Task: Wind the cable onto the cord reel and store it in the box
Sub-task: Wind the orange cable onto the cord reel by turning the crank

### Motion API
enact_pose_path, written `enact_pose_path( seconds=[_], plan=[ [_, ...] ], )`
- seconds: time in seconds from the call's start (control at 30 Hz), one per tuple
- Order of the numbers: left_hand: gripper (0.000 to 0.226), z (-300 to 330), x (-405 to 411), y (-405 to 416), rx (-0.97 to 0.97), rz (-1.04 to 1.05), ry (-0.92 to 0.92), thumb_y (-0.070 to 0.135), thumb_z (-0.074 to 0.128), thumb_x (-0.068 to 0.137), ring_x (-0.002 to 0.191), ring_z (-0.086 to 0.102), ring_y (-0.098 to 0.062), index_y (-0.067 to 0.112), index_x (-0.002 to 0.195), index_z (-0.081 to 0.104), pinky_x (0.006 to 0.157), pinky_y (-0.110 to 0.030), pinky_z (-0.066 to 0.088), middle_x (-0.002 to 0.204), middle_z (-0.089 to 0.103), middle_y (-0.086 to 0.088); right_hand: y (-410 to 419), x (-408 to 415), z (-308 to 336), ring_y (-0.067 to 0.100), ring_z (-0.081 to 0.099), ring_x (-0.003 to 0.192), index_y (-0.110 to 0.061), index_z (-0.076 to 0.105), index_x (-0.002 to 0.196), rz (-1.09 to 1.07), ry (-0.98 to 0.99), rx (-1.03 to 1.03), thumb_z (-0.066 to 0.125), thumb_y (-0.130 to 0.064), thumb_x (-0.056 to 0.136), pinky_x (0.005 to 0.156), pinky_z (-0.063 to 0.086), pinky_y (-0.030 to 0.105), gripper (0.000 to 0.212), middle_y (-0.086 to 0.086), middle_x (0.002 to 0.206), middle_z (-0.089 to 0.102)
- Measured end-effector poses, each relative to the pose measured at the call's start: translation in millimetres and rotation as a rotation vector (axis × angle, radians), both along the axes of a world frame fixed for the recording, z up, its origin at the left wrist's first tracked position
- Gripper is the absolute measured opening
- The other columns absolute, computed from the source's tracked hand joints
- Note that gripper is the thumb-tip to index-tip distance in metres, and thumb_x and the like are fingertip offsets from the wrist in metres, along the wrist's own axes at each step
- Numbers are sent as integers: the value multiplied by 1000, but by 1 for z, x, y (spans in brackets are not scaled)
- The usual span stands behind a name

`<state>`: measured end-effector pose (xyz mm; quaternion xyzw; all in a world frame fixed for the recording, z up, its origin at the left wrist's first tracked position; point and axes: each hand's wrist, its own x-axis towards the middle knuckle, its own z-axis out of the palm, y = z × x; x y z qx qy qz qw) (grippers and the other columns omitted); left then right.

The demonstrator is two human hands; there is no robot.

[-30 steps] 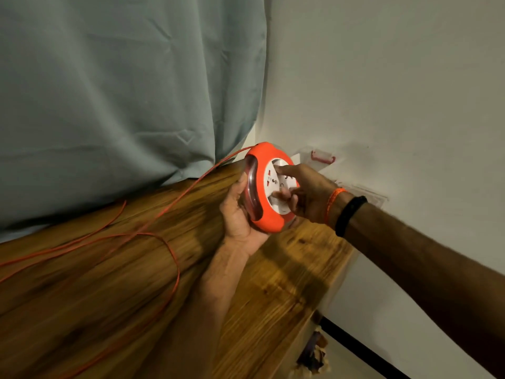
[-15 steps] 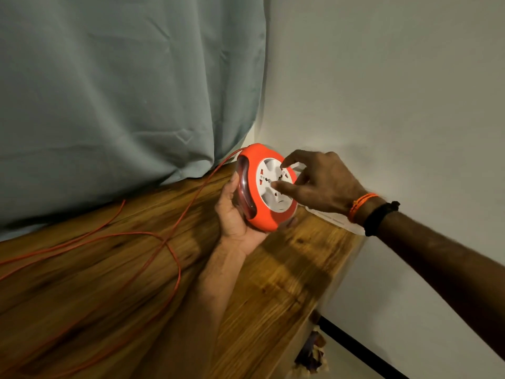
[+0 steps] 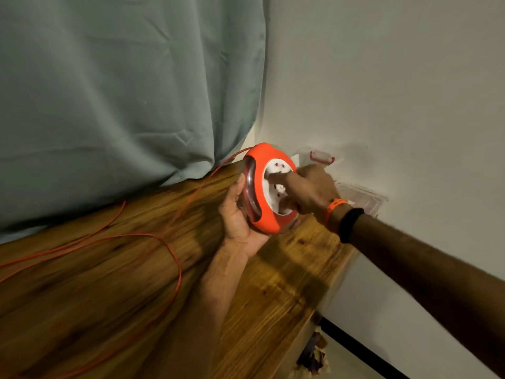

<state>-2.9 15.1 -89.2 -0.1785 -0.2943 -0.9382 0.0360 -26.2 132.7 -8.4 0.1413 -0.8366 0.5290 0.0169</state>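
Wooden bench (image 3: pixel 287 283) in a wall corner, grey curtain (image 3: pixel 123 91) behind; orange cord reel (image 3: pixel 261 214) held upright above it, gripped from below by left hand (image 3: pixel 236 217); right hand (image 3: pixel 311 191) fingertips pressing its white face; orange cable (image 3: pixel 175 258) trailing in loops over bench; clear box (image 3: pixel 363 198) behind, against wall.

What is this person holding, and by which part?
The left hand grips the orange cord reel by its rim and back; the right hand has fingers on its white face.
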Motion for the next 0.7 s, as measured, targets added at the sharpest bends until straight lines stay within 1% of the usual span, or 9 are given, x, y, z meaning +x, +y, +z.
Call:
enact_pose_path(
  seconds=[0.03,0.1,0.2,0.27,0.33,0.43,0.5,0.57,0.7],
  plan=[
    [72,1,1,1,-9,11,8,46,79,69,122,61,-35,12,131,66,107,-55,44,133,65,-16,-4,1,-1,19,60,44,-11,66,95,4,-297,-225,68,-42,82,37,38,18,34,7,65,65],
    [67,1,3,1,-11,17,3,46,76,72,110,66,-33,10,128,68,102,-53,48,125,69,-16,-7,4,0,9,56,33,-16,57,104,61,-576,-449,60,-33,92,30,28,10,21,6,71,59],
    [65,2,5,-1,-4,14,-3,46,73,75,97,68,-31,8,128,68,94,-51,53,118,71,-17,-3,3,2,5,59,35,-19,54,101,149,-609,-437,54,-32,97,31,27,8,13,5,76,60],
    [72,1,5,-2,-13,18,-15,47,73,75,109,65,-35,8,134,63,100,-53,51,128,67,-19,1,3,4,7,57,34,-14,55,109,165,-579,-372,54,-33,97,32,26,9,22,10,83,62],
    [87,2,4,-3,-19,39,-23,49,74,73,130,53,-39,9,147,50,110,-56,41,146,54,-20,8,2,6,9,54,33,-4,57,115,129,-472,-229,55,-36,95,33,24,12,38,16,74,67],
    [97,0,1,-4,-24,50,-36,50,78,69,142,42,-40,13,152,43,116,-58,32,154,45,-20,17,-1,7,1,56,34,-5,73,95,17,-66,103,57,-47,91,37,36,16,45,12,70,77],
    [95,-2,0,-6,-31,56,-54,51,79,67,138,47,-39,15,149,48,114,-58,36,150,50,-19,22,-1,4,5,71,62,-16,75,88,9,266,301,59,-54,87,59,55,27,41,5,72,78],
    [92,-3,0,-7,-36,56,-61,52,78,68,135,51,-39,15,147,50,111,-57,39,148,53,-18,25,0,2,21,73,83,-18,70,103,35,493,433,64,-57,82,78,58,37,44,7,81,77],
    [96,-3,-1,-7,-30,22,-51,52,77,69,141,43,-40,15,151,44,115,-60,32,153,47,-19,28,-1,3,25,71,93,-24,60,125,148,752,571,65,-57,82,84,54,40,54,1,80,79]
  ],
)
